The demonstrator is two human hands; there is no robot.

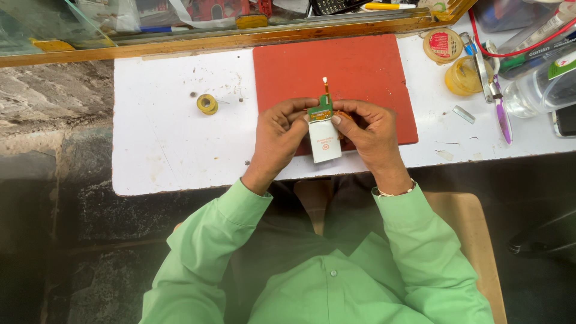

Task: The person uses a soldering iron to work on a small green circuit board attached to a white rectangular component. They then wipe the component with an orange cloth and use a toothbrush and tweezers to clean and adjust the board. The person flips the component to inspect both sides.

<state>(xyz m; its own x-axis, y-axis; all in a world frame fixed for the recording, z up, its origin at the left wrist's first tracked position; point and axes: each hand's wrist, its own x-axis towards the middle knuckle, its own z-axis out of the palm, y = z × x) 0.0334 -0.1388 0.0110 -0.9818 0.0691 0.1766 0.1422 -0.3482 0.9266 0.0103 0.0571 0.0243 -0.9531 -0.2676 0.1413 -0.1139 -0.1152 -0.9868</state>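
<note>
Both my hands hold a small white rectangular battery pack (324,144) over the front edge of a red mat (354,66). A small green circuit board (322,110) with a thin orange flex strip pointing upward sits at the pack's top. My left hand (278,139) grips the pack's left side, thumb against the board. My right hand (369,135) holds the right side, thumb pressing next to the board. Green sleeves cover both forearms.
A small yellow tape roll (207,104) lies on the white table (168,138) left of the mat. At right are a round tin (443,45), a yellow jar (462,76), tweezers (480,60), a purple tool (501,114) and a clear bottle (540,90). A wooden-framed glass shelf (240,39) runs along the back.
</note>
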